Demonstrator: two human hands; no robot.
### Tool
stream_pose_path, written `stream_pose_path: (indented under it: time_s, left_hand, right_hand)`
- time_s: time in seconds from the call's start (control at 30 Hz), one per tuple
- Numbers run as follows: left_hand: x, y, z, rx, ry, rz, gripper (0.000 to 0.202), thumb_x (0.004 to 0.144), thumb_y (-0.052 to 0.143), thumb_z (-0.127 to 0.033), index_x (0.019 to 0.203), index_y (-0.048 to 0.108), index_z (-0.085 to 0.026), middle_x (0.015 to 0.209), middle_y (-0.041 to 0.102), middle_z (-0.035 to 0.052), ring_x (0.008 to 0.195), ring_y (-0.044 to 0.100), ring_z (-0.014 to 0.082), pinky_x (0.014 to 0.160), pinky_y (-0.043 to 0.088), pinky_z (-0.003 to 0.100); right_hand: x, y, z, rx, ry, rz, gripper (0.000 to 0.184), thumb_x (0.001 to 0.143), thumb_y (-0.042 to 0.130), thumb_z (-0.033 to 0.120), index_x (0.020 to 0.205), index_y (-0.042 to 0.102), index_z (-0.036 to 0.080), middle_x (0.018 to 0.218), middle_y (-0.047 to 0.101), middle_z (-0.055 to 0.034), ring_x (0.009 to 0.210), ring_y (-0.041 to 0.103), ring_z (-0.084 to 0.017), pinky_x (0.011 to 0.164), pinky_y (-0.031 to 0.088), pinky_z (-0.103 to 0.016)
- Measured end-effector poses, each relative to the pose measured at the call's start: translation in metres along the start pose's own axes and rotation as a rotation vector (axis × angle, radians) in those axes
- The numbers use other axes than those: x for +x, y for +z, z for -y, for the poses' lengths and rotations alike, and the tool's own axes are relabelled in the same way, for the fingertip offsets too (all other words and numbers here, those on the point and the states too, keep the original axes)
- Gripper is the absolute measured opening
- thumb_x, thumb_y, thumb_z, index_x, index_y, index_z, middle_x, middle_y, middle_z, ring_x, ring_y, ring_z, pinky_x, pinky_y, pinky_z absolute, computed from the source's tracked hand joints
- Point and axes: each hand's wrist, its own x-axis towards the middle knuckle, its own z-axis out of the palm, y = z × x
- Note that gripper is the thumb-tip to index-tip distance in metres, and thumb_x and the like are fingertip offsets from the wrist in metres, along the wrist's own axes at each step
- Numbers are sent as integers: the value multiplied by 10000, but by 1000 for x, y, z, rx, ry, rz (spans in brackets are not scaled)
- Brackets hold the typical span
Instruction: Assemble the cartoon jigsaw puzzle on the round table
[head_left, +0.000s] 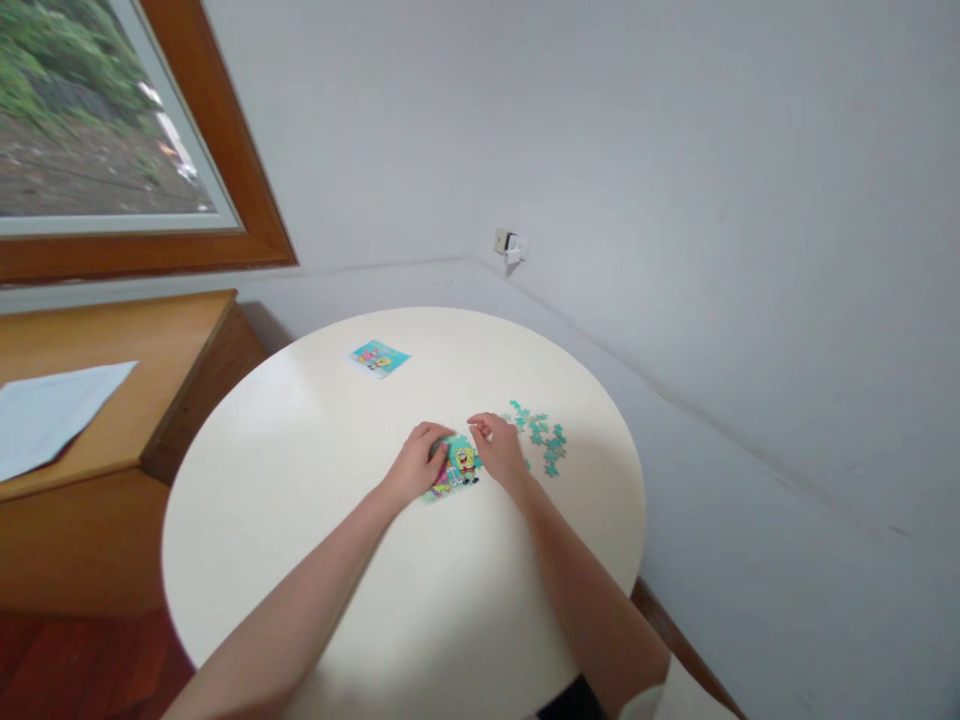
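Note:
A partly assembled jigsaw puzzle with a yellow cartoon figure on a teal ground lies on the white round table. My left hand rests over its left side, thumb and fingers apart and touching it. At the puzzle's upper right is my right hand, its fingers curled into a pinch; whatever sits between the fingertips is too small to tell. Loose teal puzzle pieces are scattered just right of my right hand, some partly behind it.
A picture card with similar cartoon art lies towards the far left of the table. To the left, a wooden desk bears a pale sheet. Walls meet behind the table, with a plug in a socket.

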Motion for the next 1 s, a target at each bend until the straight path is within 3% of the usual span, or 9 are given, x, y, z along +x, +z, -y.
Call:
stream_pose_path:
  time_s: [0.13,0.23,0.37,0.53,0.63,0.73,0.87,1.0]
  left_hand:
    - [1,1,7,-84,-152,-165,235,808,471,-143,950,655,-180,976,645,64,950,600,182,894,491,364]
    - [2,2,13,-136,-280,-279,222,801,457,-139,904,651,-176,948,652,54,896,614,168,842,507,336]
    - [-1,-2,15,-39,-326,-347,216,796,445,-140,876,643,-171,904,648,50,860,609,165,811,509,325]
    - [-45,-21,2,252,-268,-232,281,857,413,-227,1045,606,-147,1055,633,108,1022,586,210,945,469,402]
    - [-90,-33,-10,487,-255,-165,384,884,415,-338,1183,540,-133,1233,572,170,1171,514,273,1014,410,477]
    - [-122,-39,-21,654,-342,-158,435,915,357,-382,1264,484,-156,1315,530,164,1245,467,286,1062,341,532]
    - [-127,-38,-31,730,-409,-122,468,930,322,-402,1309,455,-163,1357,507,163,1290,433,283,1078,328,520]
    - [-120,-37,-33,752,-436,-87,463,928,324,-395,1303,466,-164,1374,496,159,1287,440,282,1079,327,522]
  right_hand:
    - [-2,-5,6,-47,-98,-85,234,868,442,180,900,674,186,881,691,-58,851,602,-178,841,405,-327]
    - [-9,-5,17,-126,-194,-65,299,908,402,216,1051,662,179,1092,676,-95,1055,573,-200,945,368,-360]
    - [-22,4,35,-270,-279,112,478,945,367,332,1367,449,124,1461,406,-147,1366,325,-250,1100,217,-447]
    - [-34,12,46,-376,-189,357,605,946,338,441,1439,337,88,1506,299,-185,1404,253,-296,1120,164,-513]
    - [-34,11,47,-370,-162,387,605,953,312,438,1448,321,91,1520,273,-168,1415,227,-291,1131,147,-506]
    - [-33,10,49,-354,-148,382,615,953,316,435,1443,323,64,1517,271,-186,1418,213,-295,1138,118,-505]
    - [-33,11,52,-313,-152,346,624,954,304,450,1445,317,65,1527,238,-190,1428,177,-298,1139,80,-516]
    - [-36,11,56,-289,-172,404,653,946,322,478,1450,303,63,1527,237,-193,1426,181,-308,1139,78,-520]
